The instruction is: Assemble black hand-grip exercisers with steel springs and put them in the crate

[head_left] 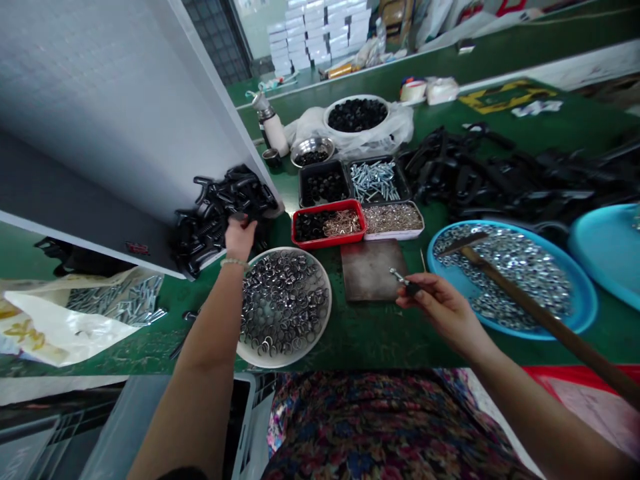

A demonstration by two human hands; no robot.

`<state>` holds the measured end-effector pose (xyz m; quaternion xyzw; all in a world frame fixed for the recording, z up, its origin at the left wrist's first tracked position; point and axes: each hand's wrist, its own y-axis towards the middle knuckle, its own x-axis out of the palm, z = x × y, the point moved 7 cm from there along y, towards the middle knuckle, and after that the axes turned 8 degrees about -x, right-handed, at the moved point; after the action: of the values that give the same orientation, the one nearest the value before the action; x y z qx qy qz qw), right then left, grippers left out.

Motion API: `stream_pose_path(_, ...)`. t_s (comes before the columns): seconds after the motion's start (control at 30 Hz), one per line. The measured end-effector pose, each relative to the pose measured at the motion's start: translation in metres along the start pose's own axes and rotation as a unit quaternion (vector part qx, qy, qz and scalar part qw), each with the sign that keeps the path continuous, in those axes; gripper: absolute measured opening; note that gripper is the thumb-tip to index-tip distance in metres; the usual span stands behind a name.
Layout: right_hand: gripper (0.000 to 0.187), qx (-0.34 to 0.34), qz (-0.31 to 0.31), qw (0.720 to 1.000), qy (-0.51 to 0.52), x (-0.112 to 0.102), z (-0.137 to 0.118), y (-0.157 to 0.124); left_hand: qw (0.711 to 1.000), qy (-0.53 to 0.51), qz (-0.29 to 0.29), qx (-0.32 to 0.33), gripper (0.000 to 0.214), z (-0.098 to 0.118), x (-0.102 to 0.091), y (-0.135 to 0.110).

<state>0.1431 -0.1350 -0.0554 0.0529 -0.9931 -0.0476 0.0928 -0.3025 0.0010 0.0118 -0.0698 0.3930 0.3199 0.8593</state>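
At the left, my left hand (240, 239) reaches to a heap of black plastic handle-like parts (220, 207) inside a grey box lying on its side. Its fingers are curled around a dark piece at the heap's near edge; the hand hides most of it. My right hand (440, 303) pinches a silver bolt with a black plastic piece (411, 289) on its end, near the right edge of a flat metal plate (374, 270). Between my arms stands a round white tub of metal rings (285, 303).
Beyond the plate are a red tray (327, 241) of black and copper-coloured parts, a white tray of small parts (393, 220) and a black tray of screws (375, 180). A wooden-handled hammer (540, 313) lies across the blue basin (590, 317) of metal parts.
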Motion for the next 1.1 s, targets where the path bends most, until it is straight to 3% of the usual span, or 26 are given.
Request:
stream_pose_path(0.07, 0.024, -0.016, -0.008, 0.999, -0.034, 0.003, -0.01, -0.002, 0.977, -0.203, 0.065, 0.015, 0.028, 0.012, -0.026, -0.011)
stream_pose_path(0.1, 0.023, -0.027, -0.019, 0.998, -0.058, 0.005, -0.016, -0.003, 0.946, -0.318, 0.063, 0.027, 0.026, 0.02, -0.035, -0.02)
stream_pose_path(0.13, 0.021, -0.04, -0.036, 0.995, -0.087, 0.008, -0.022, -0.004, 0.906, -0.42, 0.025, 0.039, 0.025, 0.031, -0.038, -0.033)
stream_pose_path(0.2, 0.02, -0.079, -0.086, 0.981, -0.156, 0.018, -0.033, -0.005, 0.829, -0.541, -0.136, 0.033, 0.025, 0.061, -0.028, -0.069)
stream_pose_path(0.23, 0.021, -0.106, -0.115, 0.968, -0.195, 0.023, -0.039, -0.006, 0.799, -0.552, -0.24, 0.004, 0.029, 0.076, -0.014, -0.094)
stream_pose_path(0.3, 0.026, -0.165, -0.169, 0.932, -0.274, 0.033, -0.05, -0.008, 0.747, -0.474, -0.456, -0.095, 0.037, 0.097, 0.024, -0.158)
stream_pose_path(0.37, 0.03, -0.215, -0.22, 0.892, -0.332, 0.041, -0.059, -0.013, 0.692, -0.386, -0.588, -0.163, 0.042, 0.105, 0.054, -0.216)
stream_pose_path(0.47, 0.032, -0.249, -0.289, 0.851, -0.359, 0.046, -0.066, -0.023, 0.637, -0.343, -0.665, -0.187, 0.052, 0.111, 0.079, -0.261)
stream_pose_path(0.6, 0.033, -0.249, -0.302, 0.851, -0.351, 0.039, -0.074, -0.029, 0.579, -0.373, -0.71, -0.149, 0.06, 0.121, 0.08, -0.273)
stream_pose_path(0.7, 0.032, -0.222, -0.308, 0.857, -0.35, 0.034, -0.073, -0.027, 0.588, -0.43, -0.673, -0.127, 0.055, 0.126, 0.077, -0.261)
stream_pose_path(0.77, 0.031, -0.211, -0.302, 0.859, -0.355, 0.032, -0.072, -0.025, 0.639, -0.413, -0.64, -0.109, 0.049, 0.123, 0.082, -0.253)
stream_pose_path(0.87, 0.033, -0.23, -0.293, 0.854, -0.364, 0.032, -0.071, -0.025, 0.725, -0.288, -0.619, -0.089, 0.035, 0.112, 0.091, -0.254)
stream_pose_path(0.93, 0.033, -0.231, -0.317, 0.844, -0.365, 0.036, -0.065, -0.027, 0.723, -0.257, -0.636, -0.074, 0.032, 0.113, 0.09, -0.261)
stream_pose_path(1.03, 0.031, -0.194, -0.333, 0.844, -0.372, 0.036, -0.053, -0.026, 0.667, -0.298, -0.681, -0.05, 0.036, 0.126, 0.079, -0.271)
stream_pose_path(1.1, 0.031, -0.188, -0.305, 0.852, -0.383, 0.032, -0.049, -0.024, 0.69, -0.307, -0.653, -0.054, 0.035, 0.128, 0.077, -0.264)
